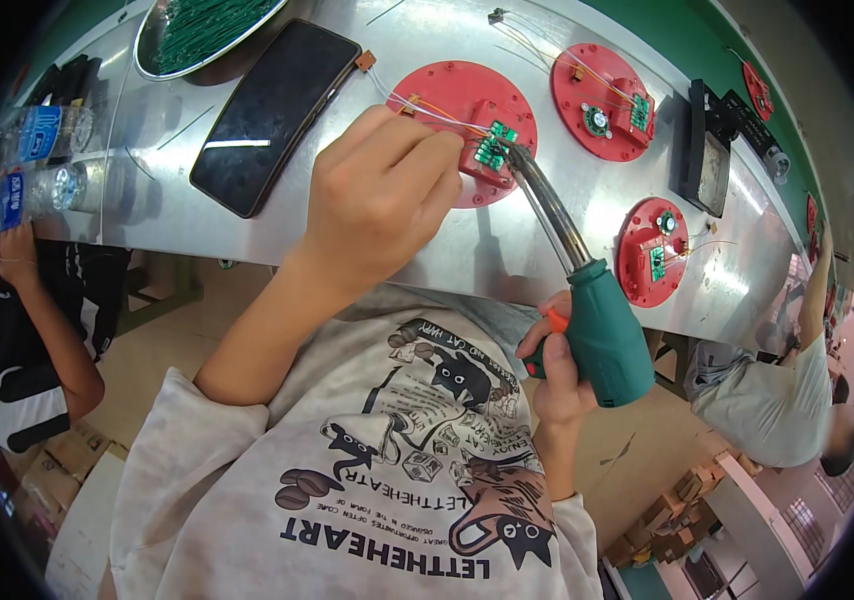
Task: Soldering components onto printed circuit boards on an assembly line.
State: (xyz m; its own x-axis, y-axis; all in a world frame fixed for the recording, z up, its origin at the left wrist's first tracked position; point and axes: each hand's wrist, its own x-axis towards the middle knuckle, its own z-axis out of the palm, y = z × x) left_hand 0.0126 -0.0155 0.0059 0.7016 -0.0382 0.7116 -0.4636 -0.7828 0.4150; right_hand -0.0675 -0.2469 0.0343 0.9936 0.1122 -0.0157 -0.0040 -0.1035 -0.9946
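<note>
My right hand (559, 375) grips the green handle of a soldering gun (609, 335) with an orange-red trigger. Its metal tip reaches a small green circuit board (495, 148) mounted on a round red plastic plate (447, 85). Over the left part of that plate, my left hand (382, 180) is closed in a pinch on thin wires (447, 117), white and orange, that run to the board. A small brown connector (365, 62) lies at the wires' far end, next to a black phone. The fingertips of my left hand are partly hidden by its own knuckles.
A black phone (277, 115) lies left of my left hand. Behind it stands a metal bowl (139, 48) of green wires. More red plates (587, 85) (637, 270) with boards sit to the right, near a black stand (702, 150). Bottles (42, 135) and co-workers flank the metal table.
</note>
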